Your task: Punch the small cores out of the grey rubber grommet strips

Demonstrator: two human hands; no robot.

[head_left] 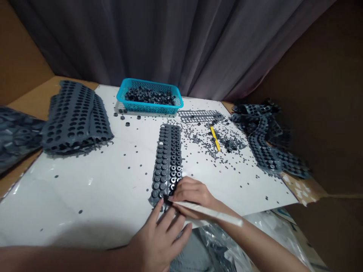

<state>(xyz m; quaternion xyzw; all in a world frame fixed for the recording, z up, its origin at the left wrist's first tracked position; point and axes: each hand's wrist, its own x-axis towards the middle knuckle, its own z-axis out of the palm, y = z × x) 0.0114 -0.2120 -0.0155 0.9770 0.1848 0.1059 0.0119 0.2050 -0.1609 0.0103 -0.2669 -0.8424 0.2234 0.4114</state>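
Observation:
A dark grey rubber sheet [167, 162] with rows of round moulded caps lies lengthwise on the white tabletop. My left hand [159, 236] has its fingers stretched out and spread, with the fingertips touching the sheet's near end. My right hand [194, 194] is closed around a slim tool with a long white handle [215, 214] and a dark tip. That tip meets the sheet by the nearest row of caps, beside my left fingertips. The fingers hide part of the tip, so its exact kind is unclear.
Loose small black parts fill a blue basket [150, 107] at the back. Punched sheets are stacked left [76, 121], with more strips heaped right [263, 139]. A yellow tool [214, 138] lies among scattered little discs. A grey curtain [170, 41] hangs behind.

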